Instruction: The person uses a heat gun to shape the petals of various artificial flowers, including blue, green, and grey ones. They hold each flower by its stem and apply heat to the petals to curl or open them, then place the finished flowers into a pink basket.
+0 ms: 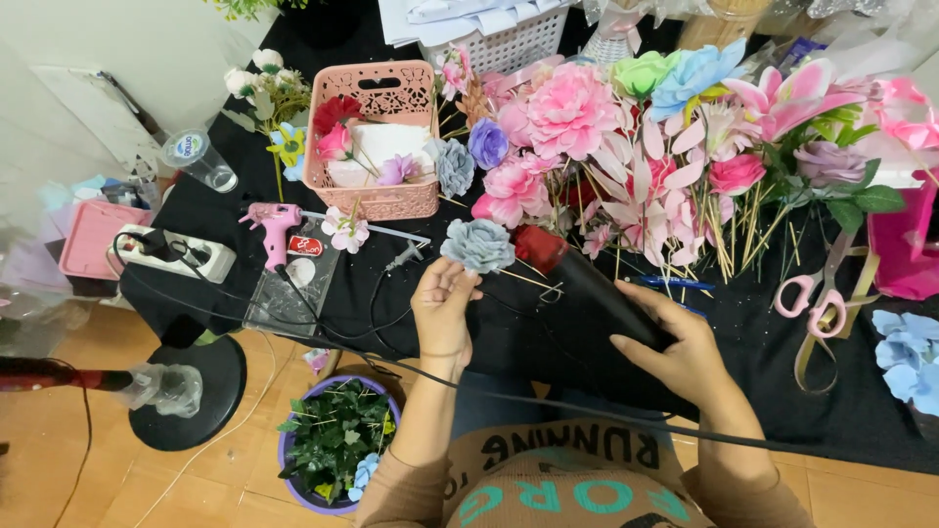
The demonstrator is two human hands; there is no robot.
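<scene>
Nearest the camera, below the table edge, a purple pot of dark green ivy-like leaves stands on the floor beside the person's left forearm. Above it, the left hand pinches the underside of a grey-blue fabric rose between thumb and fingertips, holding the bloom upright over the black tablecloth. The right hand is wrapped around the handle of a black heat tool with a dark red nozzle, whose nozzle sits just beside the rose, almost touching its petals. A black cord runs from this tool across the person's lap.

To the left on the cloth lies a pink glue gun on a clear plastic sheet, with a white power strip at the table edge. To the right, pink-handled scissors rest near pale blue paper flowers.

Farther back, a pink perforated plastic basket holds a few blooms, and a big heap of pink, purple, green and blue artificial flowers on wooden sticks spreads across the table. A white plastic basket stands at the far edge.
</scene>
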